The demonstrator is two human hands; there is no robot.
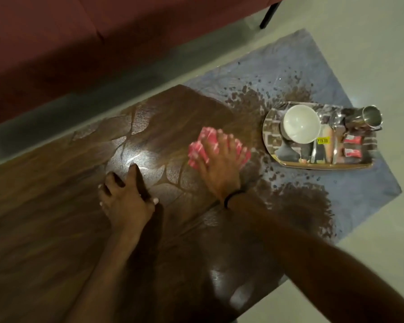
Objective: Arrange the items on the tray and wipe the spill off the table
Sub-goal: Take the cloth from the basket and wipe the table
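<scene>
My right hand [217, 164] presses flat on a pink and white cloth [202, 145] on the dark wooden table [56, 206], fingers spread over it. My left hand [124, 197] rests on the table to the left, fingers bent, holding nothing. A brown spill [303, 206] spreads in patches and droplets over the table's bluish right part, near and behind the tray. The steel tray [273, 127] at the right carries a white bowl [301, 123], a steel cup [371, 116] lying on its side, spoons and red sachets [352, 145].
A dark red sofa [103, 31] runs along the far side of the table, with a black leg [269, 14] at the upper right. Pale floor [383, 54] surrounds the table's right corner.
</scene>
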